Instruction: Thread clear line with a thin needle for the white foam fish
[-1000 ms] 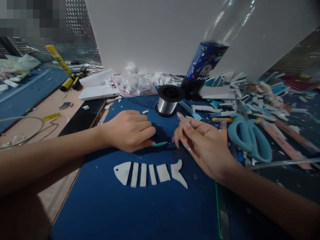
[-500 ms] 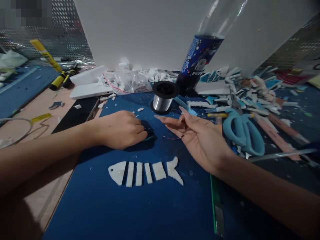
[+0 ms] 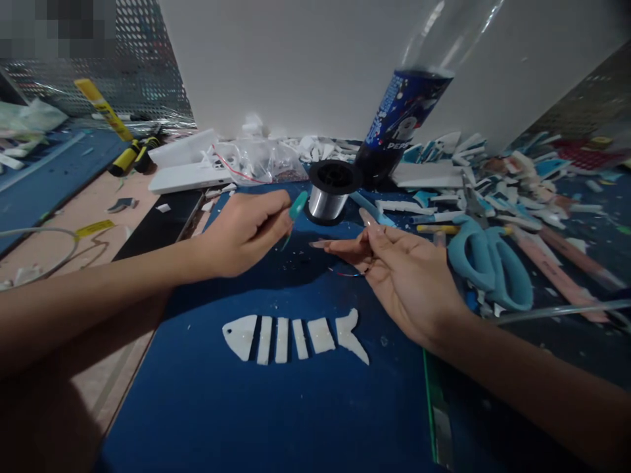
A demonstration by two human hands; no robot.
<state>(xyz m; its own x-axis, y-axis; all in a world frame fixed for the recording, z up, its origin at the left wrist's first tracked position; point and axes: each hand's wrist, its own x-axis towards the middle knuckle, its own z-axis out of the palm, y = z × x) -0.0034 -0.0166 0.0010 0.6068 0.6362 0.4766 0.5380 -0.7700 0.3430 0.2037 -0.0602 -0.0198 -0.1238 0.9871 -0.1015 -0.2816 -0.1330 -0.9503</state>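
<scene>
My left hand [image 3: 246, 233] is closed in a pinch, raised above the blue mat. A shiny green, nail-shaped tip [image 3: 298, 205] shows at its fingertips; I cannot tell whether it is a fingernail or a held thing. My right hand [image 3: 409, 269] is palm up, its fingers curled together. From them a thin line [image 3: 351, 274] with red and blue glints curves out to the left. Between and behind the hands stands a black spool [image 3: 328, 200] of clear line. Nearer me lies a white fish [image 3: 241, 338] cut into several separate pieces, with a small eye hole in the head.
A Pepsi bottle [image 3: 394, 131] leans behind the spool. Blue-handled scissors [image 3: 493, 266] lie beside my right hand. White and blue scraps [image 3: 493, 177] pile up along the back. A plastic bag [image 3: 266, 161] and a yellow-black cutter [image 3: 131, 157] are at the back left.
My left hand has lifted off the mat and turned, bringing the green tip into view. My right hand keeps nearly the same pose. The whole view has shifted slightly.
</scene>
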